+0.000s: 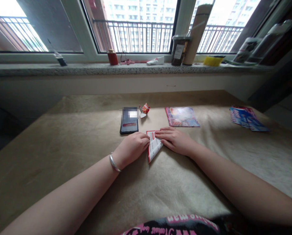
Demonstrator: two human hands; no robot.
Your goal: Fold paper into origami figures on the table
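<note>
A sheet of printed paper [154, 145], white with red edging, lies folded to a triangular shape on the table, its point toward me. My left hand [132, 148], with a silver bangle at the wrist, is closed at the paper's left edge, fingers bent together against it. Across the upper right part of the paper rests my right hand [175, 141], its fingers stretched out flat. Just beyond my left hand lies a dark phone [129, 122], part of its screen blurred out. Next to the phone stands a small red folded paper piece [145, 109].
A glossy colourful sheet [182, 117] lies behind my right hand. Several blue and pink printed cards [249, 119] are fanned at the table's right. Along the windowsill [87, 69] stand a red bottle [112, 57], a lidded dark jar [179, 50] and a tall tan cylinder [197, 36].
</note>
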